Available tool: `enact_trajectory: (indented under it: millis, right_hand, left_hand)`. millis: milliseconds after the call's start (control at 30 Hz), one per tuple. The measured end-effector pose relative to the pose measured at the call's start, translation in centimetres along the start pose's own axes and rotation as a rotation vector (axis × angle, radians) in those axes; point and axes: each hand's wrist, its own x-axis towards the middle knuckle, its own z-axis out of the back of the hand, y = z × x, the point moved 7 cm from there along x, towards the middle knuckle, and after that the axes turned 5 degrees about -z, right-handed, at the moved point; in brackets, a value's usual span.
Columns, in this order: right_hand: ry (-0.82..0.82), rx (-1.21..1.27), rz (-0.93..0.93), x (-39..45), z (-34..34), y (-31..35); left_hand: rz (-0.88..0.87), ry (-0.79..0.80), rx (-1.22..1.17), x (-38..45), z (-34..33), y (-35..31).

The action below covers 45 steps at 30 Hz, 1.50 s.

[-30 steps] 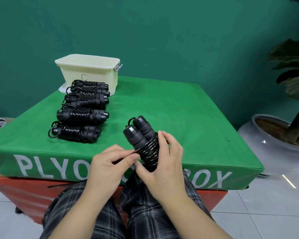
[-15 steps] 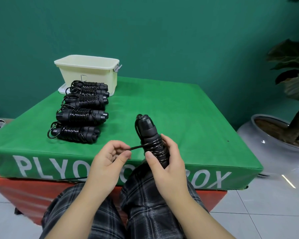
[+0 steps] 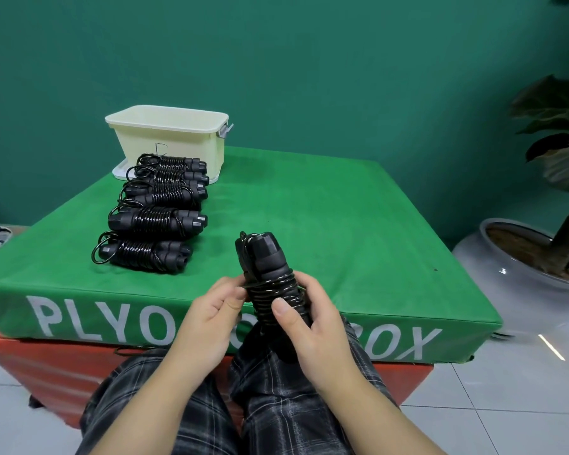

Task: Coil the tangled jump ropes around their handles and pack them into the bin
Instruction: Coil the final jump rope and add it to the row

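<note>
Two hands working one jump rope [image 3: 271,290] just above your lap, near front edge of green box [image 3: 342,224]. Your right hand [image 3: 312,326] is gripping handles, thumb pressing on coils; long axis is standing nearly upright, tilting slightly away. Your left hand [image 3: 211,313] is pinching cord end at left side of coils, so tuck likely goes from that side. Farther left, five coiled ropes [image 3: 151,218] are lying in row, axes crosswise. Beyond, bin [image 3: 168,142] is waiting at far left corner.

Glossy black cord [image 3: 278,298] wraps matt plastic handles [image 3: 266,254]; the bin [image 3: 171,142] is smooth cream plastic; the surface [image 3: 326,218] wears matt green cloth.
</note>
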Motion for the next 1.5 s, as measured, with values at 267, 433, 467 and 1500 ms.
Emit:
enact_trajectory:
  millis: [267,433,467,1500]
  right_hand:
    - [-0.247,-0.225,0.279,-0.3,1.2,1.7]
    - [-0.292,-0.257,0.345,-0.6,1.1,2.0]
    - [-0.288,-0.259,0.32,-0.6,1.0,1.8]
    - [-0.255,-0.373,0.111,-0.1,1.2,0.6]
  left_hand:
    - [-0.067,-0.175,0.043,0.1,1.9,-0.3]
    - [-0.087,-0.229,0.022,0.0,2.0,-1.3]
    - [-0.095,-0.225,0.014,-0.1,1.9,-1.3]
    - [0.08,-0.118,-0.072,0.0,0.5,2.1]
